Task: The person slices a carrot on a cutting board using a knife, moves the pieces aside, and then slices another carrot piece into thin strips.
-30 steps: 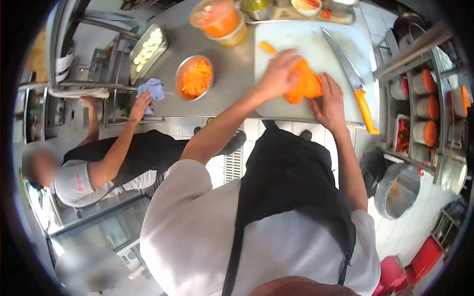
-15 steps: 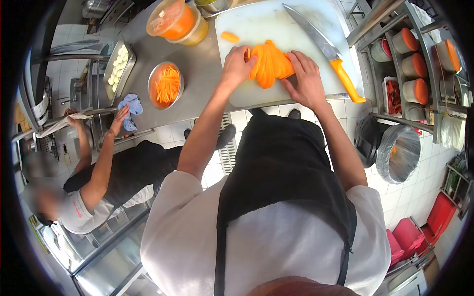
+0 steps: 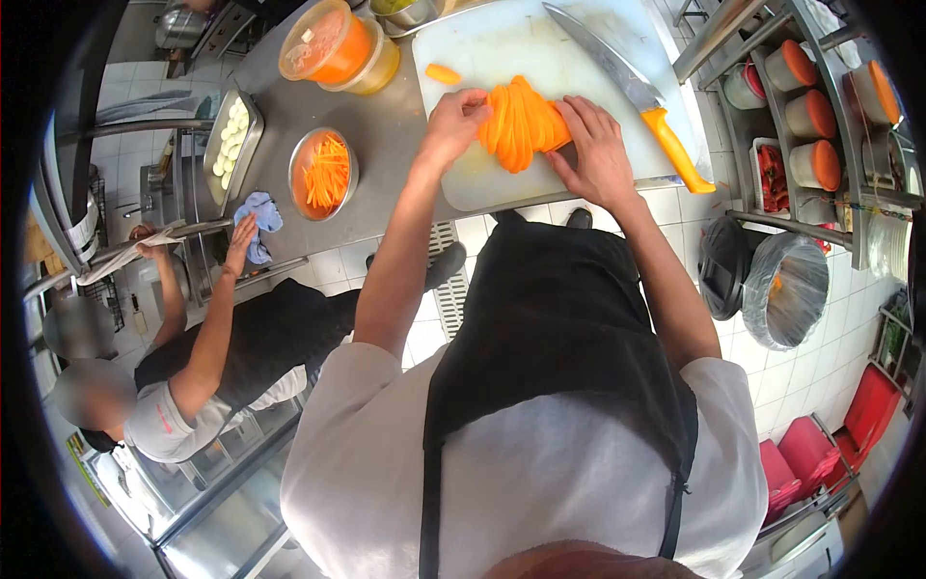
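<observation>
A fanned row of thin orange carrot slices (image 3: 524,125) lies on the white cutting board (image 3: 473,188). My left hand (image 3: 453,125) closes its curled fingers and thumb on the left end of the row. At the right end my right hand (image 3: 596,150) cups the slices, thumb low and fingers over the top. A short carrot piece (image 3: 443,74) sits apart, up and left of the row. To the right, a chef's knife (image 3: 641,96) with a yellow handle rests on the board, touched by neither hand.
Left of the board stand a bowl of carrot strips (image 3: 324,174), stacked plastic tubs (image 3: 338,48) and a tray of pale peeled pieces (image 3: 233,145). A co-worker's hand (image 3: 238,246) touches a blue cloth (image 3: 258,217). Shelves with lidded tubs (image 3: 810,116) and a lined bin (image 3: 786,289) are at right.
The carrot slices look more evenly fanned. Both hands have stayed at the row's ends, with the left slightly lower at the wrist. The whole view has shifted a little.
</observation>
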`<state>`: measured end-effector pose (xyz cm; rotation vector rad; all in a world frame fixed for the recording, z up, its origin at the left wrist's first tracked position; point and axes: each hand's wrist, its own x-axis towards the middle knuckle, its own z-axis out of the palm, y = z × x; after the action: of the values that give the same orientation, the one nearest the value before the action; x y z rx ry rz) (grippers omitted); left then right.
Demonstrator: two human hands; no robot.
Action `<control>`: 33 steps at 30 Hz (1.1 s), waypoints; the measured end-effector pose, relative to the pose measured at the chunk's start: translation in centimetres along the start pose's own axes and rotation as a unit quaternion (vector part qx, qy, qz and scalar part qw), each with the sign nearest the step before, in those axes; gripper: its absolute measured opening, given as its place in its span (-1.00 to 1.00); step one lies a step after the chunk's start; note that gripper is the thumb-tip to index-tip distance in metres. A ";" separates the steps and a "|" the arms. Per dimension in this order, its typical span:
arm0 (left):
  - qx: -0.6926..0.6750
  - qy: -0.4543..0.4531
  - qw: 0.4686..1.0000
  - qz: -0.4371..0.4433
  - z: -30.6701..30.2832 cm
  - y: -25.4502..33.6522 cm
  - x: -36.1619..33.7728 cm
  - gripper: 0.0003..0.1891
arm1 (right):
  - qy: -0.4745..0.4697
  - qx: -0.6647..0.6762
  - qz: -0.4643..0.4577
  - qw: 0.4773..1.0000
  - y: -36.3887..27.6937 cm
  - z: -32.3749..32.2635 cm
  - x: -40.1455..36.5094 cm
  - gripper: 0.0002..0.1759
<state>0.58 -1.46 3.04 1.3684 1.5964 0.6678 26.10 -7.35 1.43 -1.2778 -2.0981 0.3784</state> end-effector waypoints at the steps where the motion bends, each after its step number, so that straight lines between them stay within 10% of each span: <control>1: 0.021 0.004 1.000 0.006 0.1 -0.2 0.1 -0.56 | 0.001 -0.001 0.000 1.000 0.0 0.0 0.0 -0.19; 18: 0.001 -0.004 1.000 -0.014 0.6 -0.2 1.5 -0.53 | -0.005 -0.004 0.004 1.000 0.0 0.1 0.0 -0.21; 24: 0.263 0.064 0.951 0.151 1.1 1.6 0.0 -0.54 | -0.008 -0.005 0.006 1.000 -0.1 -0.2 -0.1 -0.20; 33: 0.244 0.026 0.949 0.200 0.1 1.9 0.8 -0.62 | -0.008 0.001 0.011 1.000 -0.3 -0.2 0.1 -0.20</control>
<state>1.56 -0.30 4.37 2.0922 1.6007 0.5611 25.95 -7.41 1.77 -1.3024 -2.0982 0.4016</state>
